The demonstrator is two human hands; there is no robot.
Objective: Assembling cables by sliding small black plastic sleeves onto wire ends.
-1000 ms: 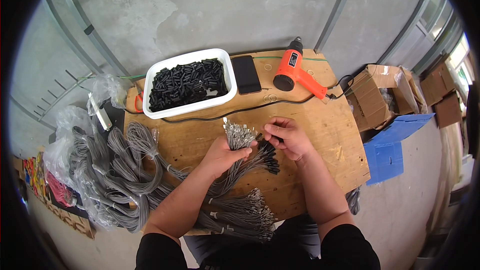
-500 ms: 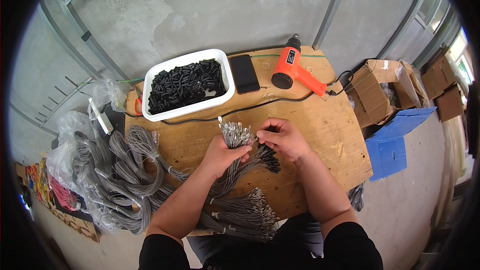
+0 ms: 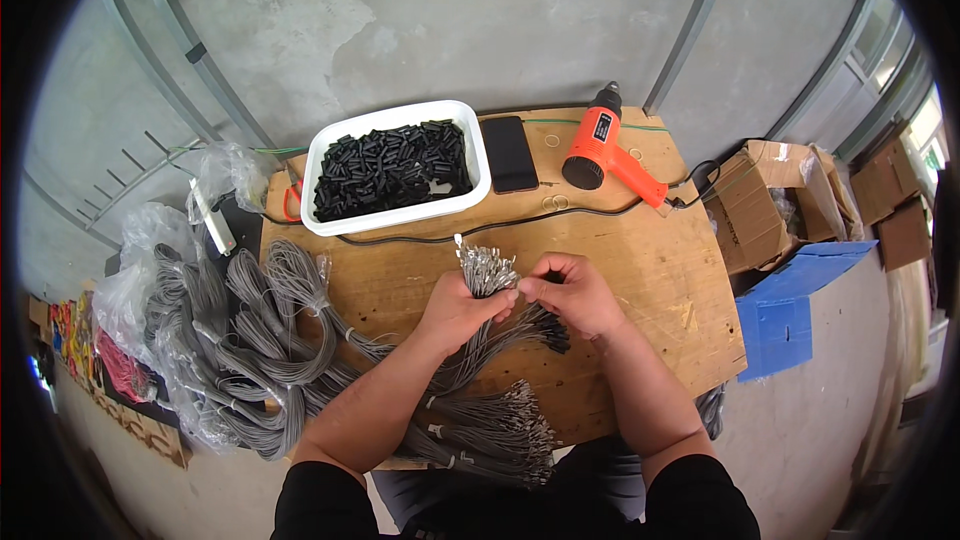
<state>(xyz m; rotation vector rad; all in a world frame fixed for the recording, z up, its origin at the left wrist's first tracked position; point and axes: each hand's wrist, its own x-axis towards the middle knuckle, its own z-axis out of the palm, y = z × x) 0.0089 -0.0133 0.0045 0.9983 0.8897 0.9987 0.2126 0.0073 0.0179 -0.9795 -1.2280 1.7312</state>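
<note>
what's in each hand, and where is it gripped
The left hand holds a wire bundle near its metal-tipped end. The right hand is close beside that end; whether it grips anything cannot be told.

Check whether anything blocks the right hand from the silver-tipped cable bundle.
Nothing visible does: the right hand is close beside the silver-tipped cable bundle, which the left hand grips from the other side.
</note>
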